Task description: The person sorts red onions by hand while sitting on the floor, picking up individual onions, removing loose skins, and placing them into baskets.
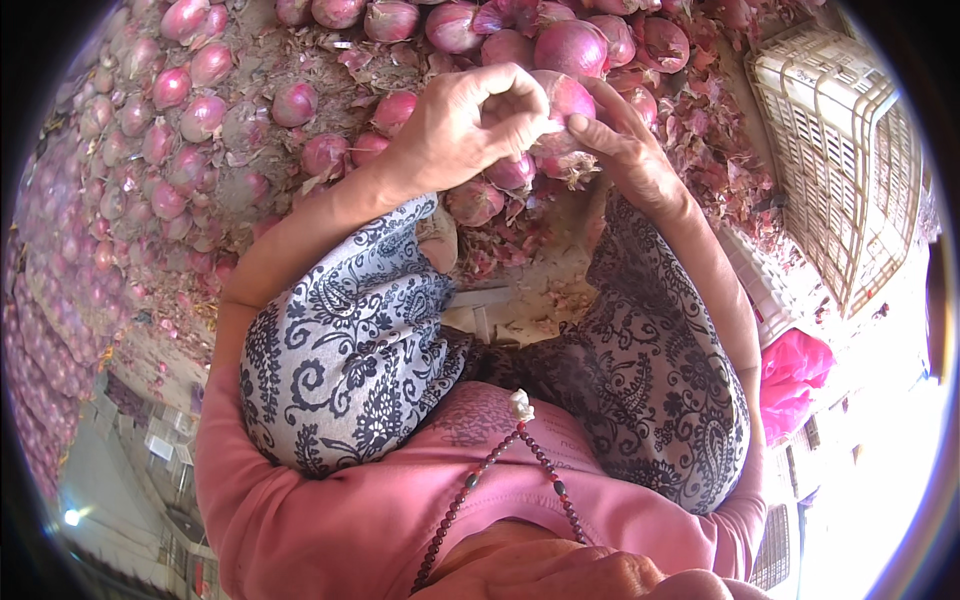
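Note:
A red onion is held up over the heap, in front of my knees. My right hand grips it from the right, with the thumb on its near side and fingers behind. On its left side, my left hand closes thumb and forefinger in a ring-shaped pinch at a pale scrap of onion skin. Just below, an onion with dry, frayed roots sits close under my hands. More red onions lie between my feet and below my left wrist.
Whole red onions are piled beyond my hands, and many more spread leftward over the dirty floor. Loose skins litter the ground at right. A pale plastic crate stands at far right, above a pink mesh bag.

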Tool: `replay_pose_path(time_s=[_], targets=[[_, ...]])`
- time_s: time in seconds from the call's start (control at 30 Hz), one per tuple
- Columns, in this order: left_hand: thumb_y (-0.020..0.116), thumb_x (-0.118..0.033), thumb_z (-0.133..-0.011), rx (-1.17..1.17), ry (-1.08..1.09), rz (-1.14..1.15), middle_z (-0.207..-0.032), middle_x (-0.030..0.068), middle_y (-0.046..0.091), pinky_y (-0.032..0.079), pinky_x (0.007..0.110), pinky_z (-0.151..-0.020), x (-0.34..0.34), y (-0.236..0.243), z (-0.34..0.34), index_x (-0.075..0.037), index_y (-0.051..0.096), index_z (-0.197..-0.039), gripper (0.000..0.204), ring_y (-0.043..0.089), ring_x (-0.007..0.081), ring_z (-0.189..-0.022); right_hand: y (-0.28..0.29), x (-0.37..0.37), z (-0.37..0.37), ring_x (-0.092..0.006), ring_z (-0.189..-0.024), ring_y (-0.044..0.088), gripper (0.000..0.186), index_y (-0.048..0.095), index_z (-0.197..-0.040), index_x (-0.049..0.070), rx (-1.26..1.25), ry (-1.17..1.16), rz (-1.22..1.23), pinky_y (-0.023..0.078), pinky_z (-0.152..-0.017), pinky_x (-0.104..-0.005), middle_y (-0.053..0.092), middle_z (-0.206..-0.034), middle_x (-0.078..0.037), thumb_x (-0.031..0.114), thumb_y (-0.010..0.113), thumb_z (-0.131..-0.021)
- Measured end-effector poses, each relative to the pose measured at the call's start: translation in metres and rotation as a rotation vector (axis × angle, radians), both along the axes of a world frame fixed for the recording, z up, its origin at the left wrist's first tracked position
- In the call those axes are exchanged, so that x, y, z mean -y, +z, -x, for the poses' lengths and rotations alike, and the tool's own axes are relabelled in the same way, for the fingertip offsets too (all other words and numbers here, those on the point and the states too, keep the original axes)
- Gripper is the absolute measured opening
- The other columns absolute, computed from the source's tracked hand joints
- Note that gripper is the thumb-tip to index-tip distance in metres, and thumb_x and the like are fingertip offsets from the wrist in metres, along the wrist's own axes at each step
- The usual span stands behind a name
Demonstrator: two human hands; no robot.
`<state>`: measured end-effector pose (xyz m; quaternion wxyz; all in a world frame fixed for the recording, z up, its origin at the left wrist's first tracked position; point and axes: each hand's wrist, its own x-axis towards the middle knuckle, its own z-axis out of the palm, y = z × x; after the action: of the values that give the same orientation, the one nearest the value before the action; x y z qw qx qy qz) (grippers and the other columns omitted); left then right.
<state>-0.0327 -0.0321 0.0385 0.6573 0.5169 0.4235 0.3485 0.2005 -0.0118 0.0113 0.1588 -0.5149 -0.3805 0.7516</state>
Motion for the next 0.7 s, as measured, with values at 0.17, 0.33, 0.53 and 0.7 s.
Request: replay_pose_path(time_s=[0.17, 0.33, 0.53, 0.7], targets=[[0.063, -0.013, -0.096, -0.098, 0.057, -0.091, -0.099, 0.0032, 0.063, 0.056, 0.022, -0.070, -0.009, 0.000, 0.011, -0.003, 0.061, -0.108, 0.016, 0.061, 0.0072, -0.077, 0.002, 0.000, -0.009, -0.0262, -0.119, 0.053, 0.094, 0.026, -0.150, -0.004, -0.270, -0.088, 0.144, 0.044, -0.101, -0.0366, 0.050, -0.135, -0.017, 0.036, 0.077, -0.082], [0.079, -0.004, -0.074, -0.433, 0.006, -0.611, -0.101, 0.0022, 0.059, 0.056, 0.028, -0.068, -0.004, -0.003, -0.002, -0.015, 0.067, -0.108, 0.037, 0.063, 0.0139, -0.079, -0.008, 0.004, -0.008, -0.0245, -0.123, 0.050, 0.089, 0.030, -0.149, -0.001, -0.329, -0.109, 0.212, 0.043, -0.100, -0.0368, 0.050, -0.135, -0.015, 0.033, 0.077, -0.082], [0.078, -0.004, -0.074, -0.491, -0.128, -0.604, -0.093, 0.0004, 0.057, 0.055, 0.032, -0.065, -0.002, 0.005, 0.000, -0.012, 0.064, -0.095, 0.027, 0.064, 0.0180, -0.080, -0.005, 0.009, -0.007, -0.0209, -0.121, 0.050, 0.080, 0.035, -0.147, 0.004, -0.224, -0.031, 0.209, 0.040, -0.103, -0.0366, 0.053, -0.131, -0.010, 0.031, 0.075, -0.083], [0.078, -0.003, -0.074, -0.404, -0.053, -0.557, -0.090, 0.0020, 0.056, 0.053, 0.033, -0.063, 0.004, -0.008, 0.000, -0.008, 0.061, -0.089, 0.024, 0.063, 0.0180, -0.077, 0.011, 0.002, 0.004, -0.0200, -0.121, 0.049, 0.067, 0.042, -0.140, 0.004, -0.360, -0.042, 0.227, 0.039, -0.105, -0.0359, 0.053, -0.129, -0.010, 0.027, 0.072, -0.085]])
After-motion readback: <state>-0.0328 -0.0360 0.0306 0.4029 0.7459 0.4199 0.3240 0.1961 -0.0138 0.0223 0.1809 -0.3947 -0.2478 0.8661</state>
